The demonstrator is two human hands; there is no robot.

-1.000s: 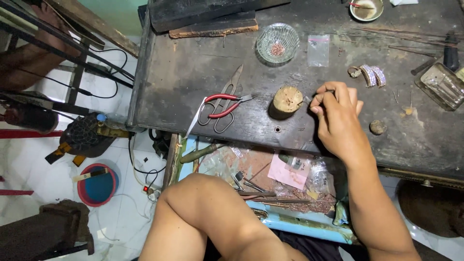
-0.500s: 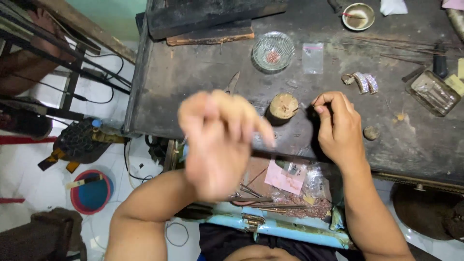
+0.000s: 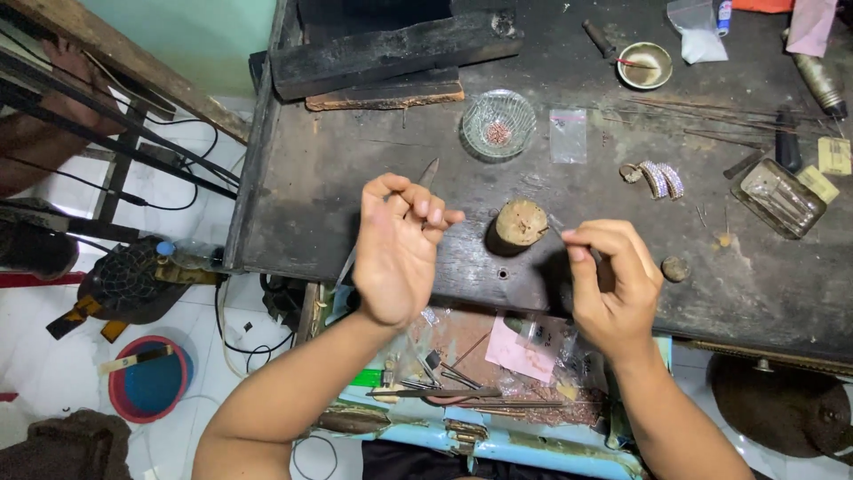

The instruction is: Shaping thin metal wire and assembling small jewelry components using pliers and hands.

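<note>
My right hand [image 3: 613, 284] hovers over the front edge of the dark workbench [image 3: 355, 178]. Its thumb and fingertips are pinched on a small thin metal piece, just right of a short round wooden peg [image 3: 520, 222]. My left hand [image 3: 400, 249] is raised above the bench to the left of the peg, palm towards me and fingers loosely curled, with nothing visible in it. A grey metal blade tip [image 3: 429, 171] pokes out behind its fingers. The red-handled pliers seen earlier are hidden behind this hand.
At the back stand a glass bowl of copper bits [image 3: 498, 124], a small plastic bag [image 3: 568, 135], sparkling rings [image 3: 657, 178], a brass dish [image 3: 644, 65] and a glass tray [image 3: 777, 197]. Below is an open drawer of tools [image 3: 462, 382]. A blue bucket [image 3: 149, 387] sits on the floor.
My left hand has come up from below the bench and now hangs in front of the pliers. My right hand stays pinched beside the wooden peg.
</note>
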